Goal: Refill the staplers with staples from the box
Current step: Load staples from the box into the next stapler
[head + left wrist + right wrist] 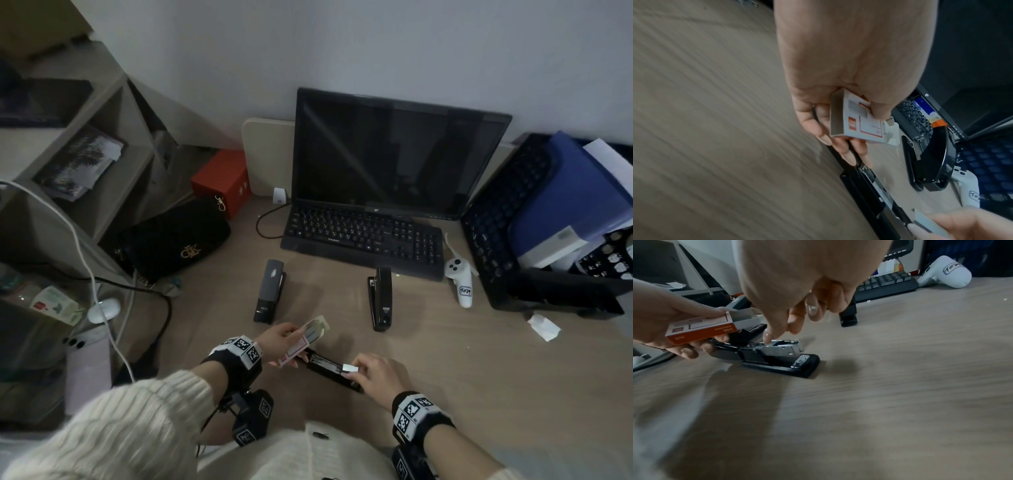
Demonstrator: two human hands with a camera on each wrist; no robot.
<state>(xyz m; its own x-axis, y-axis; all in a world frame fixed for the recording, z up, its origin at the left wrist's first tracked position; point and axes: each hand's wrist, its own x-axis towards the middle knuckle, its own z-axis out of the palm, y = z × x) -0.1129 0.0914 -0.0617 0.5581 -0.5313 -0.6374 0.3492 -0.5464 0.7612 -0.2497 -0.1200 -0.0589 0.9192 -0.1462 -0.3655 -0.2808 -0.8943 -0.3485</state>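
A black stapler (325, 368) lies opened flat near the desk's front edge, its metal magazine (783, 348) exposed. My left hand (287, 342) grips the orange-and-white staple box (303, 341), whose inner tray is slid partly out; the lower fingers (688, 352) rest on the stapler's folded-back top. Over the magazine, my right hand (359, 371) pinches a short strip of staples (348, 368), one fingertip (767, 337) touching the channel. Two more staplers stand closed further back: a grey-topped one (270, 296) on the left and a black one (382, 298) on the right.
A keyboard (363, 238) and a dark monitor (397, 154) sit behind the staplers. To the right lie a white controller (460, 279) and a black file tray (534, 246). A black handbag (174, 240), cables and shelves crowd the left side.
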